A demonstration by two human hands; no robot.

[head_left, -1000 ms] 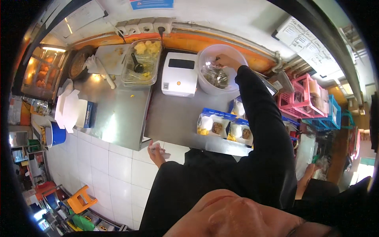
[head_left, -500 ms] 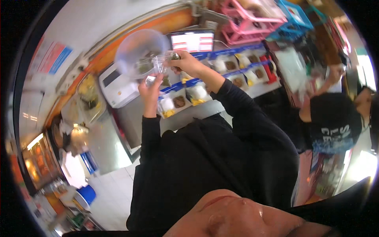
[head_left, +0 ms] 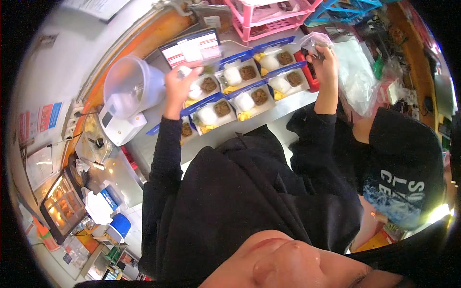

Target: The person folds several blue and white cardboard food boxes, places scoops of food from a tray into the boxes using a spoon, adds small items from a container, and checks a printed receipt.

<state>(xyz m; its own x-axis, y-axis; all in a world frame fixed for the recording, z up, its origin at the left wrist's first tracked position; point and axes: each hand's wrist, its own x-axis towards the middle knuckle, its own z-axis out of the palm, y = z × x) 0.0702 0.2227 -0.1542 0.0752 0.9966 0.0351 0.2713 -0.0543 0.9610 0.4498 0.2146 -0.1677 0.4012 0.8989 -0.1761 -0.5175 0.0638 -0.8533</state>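
Observation:
My left hand (head_left: 178, 89) is closed over the left end of the meal boxes. A whitish piece (head_left: 184, 72) shows at its fingers, and a blurred clear packet with a green tint (head_left: 208, 70) seems to hang from them. Held up over the right end, my right hand (head_left: 327, 67) pinches a clear plastic bag (head_left: 316, 40) with something dark at its bottom. Below my hands, several open boxes (head_left: 250, 102) with blue flaps stand in two rows. Each full one in sight holds white rice, chopped brown filling and yellow pieces.
A translucent tub (head_left: 152, 79) stands by a white scale (head_left: 117, 127) at the left. Behind the boxes are a lit screen (head_left: 189, 48) and pink (head_left: 247, 21) and blue baskets (head_left: 336, 13). Plastic bags (head_left: 355, 72) lie at the right, beside another person in black (head_left: 403, 163).
My hands have parted: the right swung far right with the clear bag, the left stays near the boxes' left end, slightly higher. The view has turned, showing more boxes.

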